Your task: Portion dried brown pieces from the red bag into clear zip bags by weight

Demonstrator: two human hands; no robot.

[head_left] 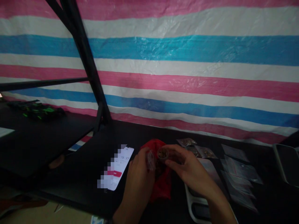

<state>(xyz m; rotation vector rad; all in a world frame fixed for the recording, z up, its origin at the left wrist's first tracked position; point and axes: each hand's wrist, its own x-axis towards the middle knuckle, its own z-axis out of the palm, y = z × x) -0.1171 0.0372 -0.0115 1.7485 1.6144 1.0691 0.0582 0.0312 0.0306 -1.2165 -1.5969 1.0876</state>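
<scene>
My left hand (139, 174) pinches a small clear plastic bag (150, 159) at its top, over a red plastic bag (161, 183) lying on the black table (79, 174). My right hand (184, 166) holds a small round cup (163, 153) filled with brownish bits, tipped toward the clear bag. Both hands meet above the red bag near the table's front edge.
A phone (119, 168) with a lit screen lies left of my hands. Several small clear bags (238, 174), some filled (195, 147), lie to the right. A white scale (198, 202) sits under my right wrist. A black frame post (91, 71) stands at left before a striped tarp (187, 62).
</scene>
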